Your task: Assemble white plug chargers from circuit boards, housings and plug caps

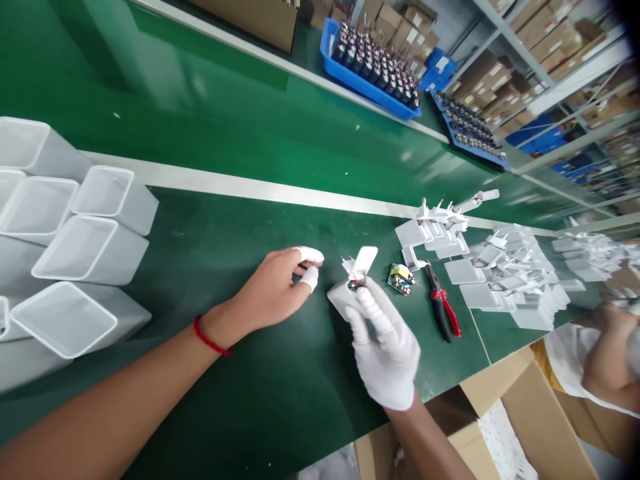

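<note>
In the head view my right hand (387,347), in a white glove, grips a white plastic housing (341,298) low over the green bench. A small white flap (366,259) stands up from its top, and wires and a bit of green board show at the opening under my fingers. To the left of it, my left hand (275,287) is bare except for white covers on thumb and forefinger; these two are slightly apart, with nothing visible between them. A loose circuit board (401,279) with a yellow part lies right of the housing, beside red-and-black pliers (443,303).
Stacked white open-ended sleeves (75,267) fill the left side. Piles of white housings (510,273) lie to the right. Blue trays of components (373,87) stand on the back ledge. An open cardboard box (545,413) is at lower right, near another person's arm (607,353).
</note>
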A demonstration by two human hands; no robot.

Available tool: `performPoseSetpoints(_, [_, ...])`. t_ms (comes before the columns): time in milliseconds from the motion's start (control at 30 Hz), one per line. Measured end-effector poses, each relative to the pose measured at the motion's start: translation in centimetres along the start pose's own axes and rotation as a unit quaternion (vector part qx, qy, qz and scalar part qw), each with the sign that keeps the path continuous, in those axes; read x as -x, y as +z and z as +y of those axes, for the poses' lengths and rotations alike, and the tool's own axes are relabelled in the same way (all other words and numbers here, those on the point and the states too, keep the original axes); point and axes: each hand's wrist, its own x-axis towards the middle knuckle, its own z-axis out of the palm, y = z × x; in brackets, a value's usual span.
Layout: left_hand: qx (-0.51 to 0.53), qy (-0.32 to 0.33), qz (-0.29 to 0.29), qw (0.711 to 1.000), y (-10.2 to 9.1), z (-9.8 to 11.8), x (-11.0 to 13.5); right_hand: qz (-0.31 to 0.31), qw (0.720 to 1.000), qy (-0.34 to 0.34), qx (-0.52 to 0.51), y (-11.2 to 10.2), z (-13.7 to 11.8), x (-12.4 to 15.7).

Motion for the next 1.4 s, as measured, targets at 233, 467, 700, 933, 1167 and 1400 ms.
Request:
performPoseSetpoints(233, [0.061,-0.039,0.067,0.995,0.3,-0.9,-0.4,-0.004,0.999,0.014,-0.036,0.0,-1.3,1.8])
performPoseSetpoints(467, [0.038,-0.028,0.056,0.997,0.1,-1.2,-0.4,-0.047,0.997,0.064,-0.012,-0.6,-2.1,1.5])
performPoseSetpoints(700, [0.018,-0.035,0.053,0.998,0.2,-1.4,-0.5,-0.058,0.989,0.031,-0.129,1.2,-2.1,2.2])
performPoseSetpoints(933, [0.009,-0.035,0.055,0.998,0.0,-1.5,-0.7,-0.018,0.838,0.342,-0.425,-0.3,-1.8,0.7])
performPoseSetpoints(1167, [-0.011,-0.042,0.050,0.998,0.0,-0.9,-0.6,-0.141,0.729,0.390,-0.545,1.4,-1.0,-2.4])
performPoseSetpoints(1400, [-0.004,-0.036,0.047,0.998,0.0,-0.9,-0.6,-0.137,0.718,0.374,-0.570,1.5,-0.2,-1.5])
